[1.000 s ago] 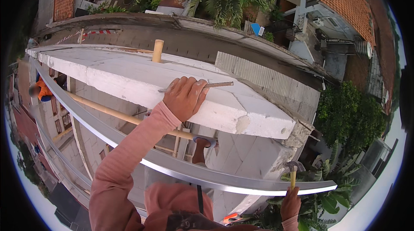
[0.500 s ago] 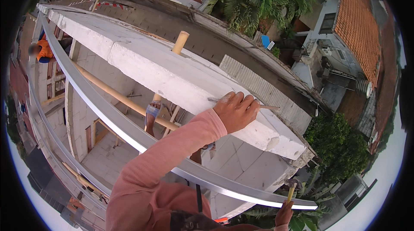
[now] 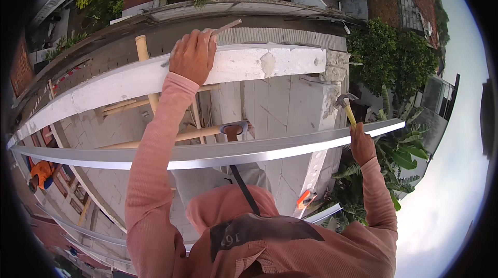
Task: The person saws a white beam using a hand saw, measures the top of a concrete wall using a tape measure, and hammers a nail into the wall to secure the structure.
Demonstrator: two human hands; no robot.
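Note:
My left hand (image 3: 194,56) is closed round a thin metal rod, chisel-like (image 3: 227,27), and rests on the top edge of a white concrete block wall (image 3: 238,64). One end of the rod sticks out past my fingers on the far side; the rest is mostly covered. Off to the right, my right hand (image 3: 362,144) grips the yellow handle of a hammer (image 3: 350,114), its metal head up and close to the wall's rough right corner. Between me and the wall, a long silvery metal channel (image 3: 259,148) runs across, passing under my left forearm.
Bamboo poles (image 3: 141,49) stand and lie by the wall, with a deep drop below. My sandalled foot (image 3: 234,128) shows beyond the channel. An orange tool (image 3: 306,200) lies on a wall ledge at lower right. A person in orange (image 3: 41,171) is at far left.
The view has turned, so wall and channel now lie nearly level. My right arm and hammer have come fully into view, higher up. My left hand still holds the rod at the wall.

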